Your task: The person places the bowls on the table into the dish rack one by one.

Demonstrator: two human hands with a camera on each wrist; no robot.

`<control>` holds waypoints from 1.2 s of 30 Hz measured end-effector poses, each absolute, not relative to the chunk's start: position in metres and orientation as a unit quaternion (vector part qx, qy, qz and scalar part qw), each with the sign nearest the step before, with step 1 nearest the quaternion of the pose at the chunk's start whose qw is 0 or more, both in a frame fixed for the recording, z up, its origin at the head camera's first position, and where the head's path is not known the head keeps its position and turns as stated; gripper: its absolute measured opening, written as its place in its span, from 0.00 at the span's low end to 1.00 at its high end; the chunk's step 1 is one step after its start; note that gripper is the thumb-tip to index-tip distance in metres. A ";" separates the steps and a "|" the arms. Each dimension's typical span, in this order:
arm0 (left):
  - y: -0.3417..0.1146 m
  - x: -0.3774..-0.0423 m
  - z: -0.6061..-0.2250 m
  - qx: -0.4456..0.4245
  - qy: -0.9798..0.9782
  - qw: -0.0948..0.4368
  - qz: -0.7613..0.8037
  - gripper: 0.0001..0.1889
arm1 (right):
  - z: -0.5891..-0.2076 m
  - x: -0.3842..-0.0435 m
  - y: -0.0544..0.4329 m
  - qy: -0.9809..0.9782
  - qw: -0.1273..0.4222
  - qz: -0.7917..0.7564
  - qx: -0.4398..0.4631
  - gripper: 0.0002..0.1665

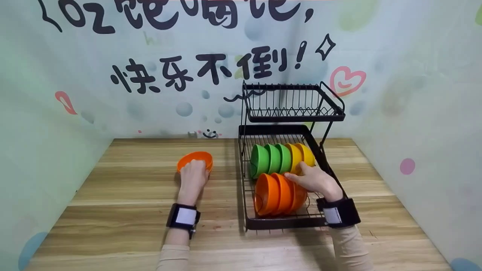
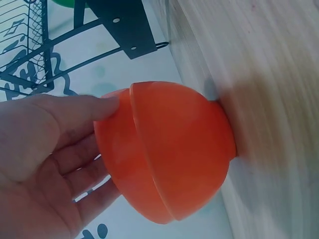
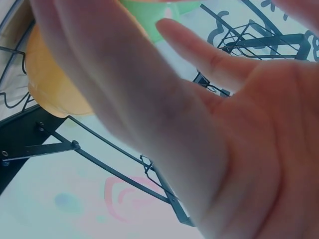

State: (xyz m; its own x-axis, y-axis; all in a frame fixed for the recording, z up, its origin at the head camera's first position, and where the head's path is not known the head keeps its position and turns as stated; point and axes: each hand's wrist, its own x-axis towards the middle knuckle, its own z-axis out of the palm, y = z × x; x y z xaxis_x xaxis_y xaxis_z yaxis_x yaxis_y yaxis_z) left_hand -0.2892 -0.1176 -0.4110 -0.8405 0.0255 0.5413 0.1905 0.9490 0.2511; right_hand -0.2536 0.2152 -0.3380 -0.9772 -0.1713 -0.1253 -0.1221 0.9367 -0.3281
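Note:
Two orange bowls (image 2: 184, 144), one nested in the other, stand on the table left of the rack. My left hand (image 1: 194, 173) holds the upper bowl (image 2: 117, 134) by its rim, thumb on one side and fingers on the other. My right hand (image 1: 316, 180) is over the rack's lower tier, its fingers fairly straight. It reaches between a row of orange bowls (image 1: 267, 194) and the yellow bowls (image 1: 308, 154), with the thumb near the top of the orange row. In the right wrist view a yellow bowl (image 3: 52, 79) shows beyond the fingers; whether they touch it I cannot tell.
A black two-tier dish rack (image 1: 286, 224) stands on the wooden table (image 1: 124, 195). Green bowls (image 1: 260, 162) stand on edge beside the yellow ones. The rack's upper tier (image 1: 297, 118) overhangs the back. Printed cloth walls (image 1: 158, 116) enclose the table on three sides.

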 end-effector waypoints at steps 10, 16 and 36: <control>-0.114 -0.289 -0.406 -0.090 -0.937 0.314 -0.125 0.10 | -0.338 -0.251 0.216 0.977 0.044 -0.199 -0.067 0.32; -0.110 -0.287 -0.400 -0.124 -0.925 0.339 -0.118 0.09 | -0.338 -0.252 0.216 0.975 0.033 -0.214 -0.057 0.36; -0.083 -0.277 -0.376 -0.301 -0.855 0.410 -0.106 0.06 | -0.336 -0.257 0.209 0.951 -0.054 -0.299 -0.055 0.36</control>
